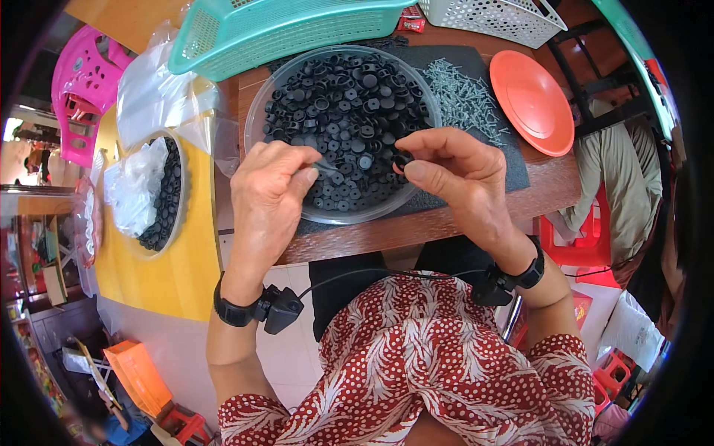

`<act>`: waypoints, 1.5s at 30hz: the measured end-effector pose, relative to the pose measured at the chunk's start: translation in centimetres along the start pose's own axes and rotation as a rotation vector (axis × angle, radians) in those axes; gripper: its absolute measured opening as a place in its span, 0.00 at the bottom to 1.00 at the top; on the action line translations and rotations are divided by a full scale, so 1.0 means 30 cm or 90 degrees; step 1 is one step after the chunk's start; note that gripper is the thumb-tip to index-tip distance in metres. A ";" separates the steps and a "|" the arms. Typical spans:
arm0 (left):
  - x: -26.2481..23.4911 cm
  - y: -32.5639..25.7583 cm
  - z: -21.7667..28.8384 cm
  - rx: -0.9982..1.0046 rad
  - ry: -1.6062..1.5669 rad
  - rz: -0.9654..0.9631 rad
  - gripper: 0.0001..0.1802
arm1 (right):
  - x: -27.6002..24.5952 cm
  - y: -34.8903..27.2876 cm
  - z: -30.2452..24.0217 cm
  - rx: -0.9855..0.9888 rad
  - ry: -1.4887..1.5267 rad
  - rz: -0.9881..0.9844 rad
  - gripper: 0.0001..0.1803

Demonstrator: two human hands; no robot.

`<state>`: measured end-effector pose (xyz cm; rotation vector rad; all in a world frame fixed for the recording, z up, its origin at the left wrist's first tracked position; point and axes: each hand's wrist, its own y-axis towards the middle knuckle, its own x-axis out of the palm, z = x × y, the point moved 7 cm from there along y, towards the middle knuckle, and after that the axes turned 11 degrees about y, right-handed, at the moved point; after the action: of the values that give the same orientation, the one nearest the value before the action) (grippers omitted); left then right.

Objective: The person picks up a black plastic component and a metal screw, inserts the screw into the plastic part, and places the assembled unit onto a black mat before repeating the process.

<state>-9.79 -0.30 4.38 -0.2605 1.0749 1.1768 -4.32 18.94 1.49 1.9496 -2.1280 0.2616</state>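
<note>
My right hand (465, 175) pinches a small round black plastic cap (402, 158) between thumb and fingers. My left hand (271, 186) is closed at the fingertips on what looks like a small clear plastic bag (325, 168), mostly hard to see against the dark parts behind it. Both hands are above the near half of a round clear tub (320, 217), a short gap apart. Many loose black caps (349, 104) fill the tub, some flat side up, others showing a hollow or a centre hole.
Silver screws (457, 93) lie heaped on a dark mat (515, 167), beside an orange-red plate (532, 102). Behind the tub stand a teal basket (290, 37) and a white basket (491, 22). On the yellow table (123, 282), another tub (178, 223) holds black parts and a crumpled bag (137, 189).
</note>
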 end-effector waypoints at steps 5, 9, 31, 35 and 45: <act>0.051 0.021 0.024 0.065 0.035 -0.049 0.08 | -0.006 -0.005 -0.073 -0.175 -0.289 -0.018 0.13; 0.085 0.028 0.024 0.104 0.083 -0.066 0.08 | -0.069 -0.010 -0.102 -0.203 -0.327 0.021 0.13; 0.148 0.058 0.021 0.156 0.152 -0.117 0.07 | -0.106 -0.029 -0.042 -0.405 -0.782 -0.056 0.10; 0.141 0.059 0.018 0.134 0.147 -0.116 0.04 | -0.100 -0.028 -0.030 -0.391 -0.810 -0.070 0.11; 0.088 0.052 0.014 0.080 0.138 -0.115 0.05 | -0.099 -0.037 -0.028 -0.380 -0.815 -0.077 0.11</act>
<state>-10.91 2.26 3.05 -0.3843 1.2824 0.9305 -2.94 21.90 1.38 1.9707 -2.1294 -1.8458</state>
